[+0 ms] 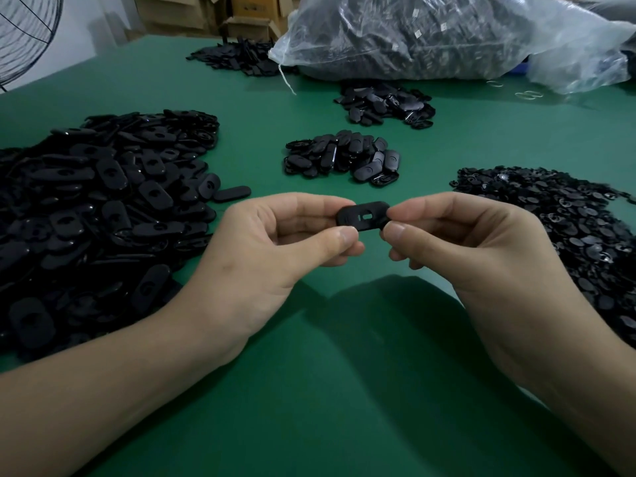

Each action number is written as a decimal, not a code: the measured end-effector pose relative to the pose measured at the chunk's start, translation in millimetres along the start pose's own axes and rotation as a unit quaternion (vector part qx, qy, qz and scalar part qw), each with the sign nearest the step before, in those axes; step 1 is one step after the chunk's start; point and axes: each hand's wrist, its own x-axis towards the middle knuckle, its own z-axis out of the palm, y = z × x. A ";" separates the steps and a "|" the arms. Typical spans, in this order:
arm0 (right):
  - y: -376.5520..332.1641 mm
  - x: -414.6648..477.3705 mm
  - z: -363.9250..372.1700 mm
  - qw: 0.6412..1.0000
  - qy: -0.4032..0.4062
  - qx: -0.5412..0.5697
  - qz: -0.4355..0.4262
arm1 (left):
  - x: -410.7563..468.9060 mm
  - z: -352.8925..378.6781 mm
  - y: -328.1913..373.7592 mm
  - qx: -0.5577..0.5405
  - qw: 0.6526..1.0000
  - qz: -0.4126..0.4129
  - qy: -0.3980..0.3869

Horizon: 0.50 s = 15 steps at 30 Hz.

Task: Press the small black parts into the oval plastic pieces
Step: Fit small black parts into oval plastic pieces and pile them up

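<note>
Black oval plastic piece (358,218) is hanging above the green bench (344,390): left hand (272,249) is pinching its left end, right hand (481,256) is pinching its right end, each grip clamped on it with thumb and forefinger.

My view is dim and cool. The green table (309,407) looks brighter far off and darker near me. Soft, wide shadows fall toward me under my left hand (275,242) and right hand (475,249), so light comes from above and ahead. The oval piece (363,215) they pinch is sharp. The bag (447,36) shows pale glare. The left pile (86,208) loses detail in black; the right pile (568,228) looks smeared. Edges bend, as at the fan (24,29).
</note>
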 end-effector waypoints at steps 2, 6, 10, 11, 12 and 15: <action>-0.2 -0.4 0.7 1.000 0.002 -0.011 -0.015 | -0.9 0.8 0.7 0.000 1.000 -0.002 0.001; -1.2 -1.9 1.3 0.996 0.007 -0.064 -0.054 | -0.9 1.1 1.2 0.006 1.000 -0.015 -0.008; -1.7 -2.8 2.1 0.989 0.017 -0.123 -0.079 | -0.7 -0.1 1.4 0.005 0.999 -0.041 -0.029; -1.5 -3.0 2.4 0.987 0.019 -0.136 -0.082 | -0.5 -0.6 1.7 0.005 0.998 -0.045 -0.034; -1.4 -3.3 2.5 0.985 0.022 -0.151 -0.086 | -0.2 -1.0 1.7 0.006 0.998 -0.049 -0.039; -1.1 -4.0 2.6 0.976 0.028 -0.190 -0.102 | -0.1 -0.9 1.0 0.009 0.997 -0.053 -0.049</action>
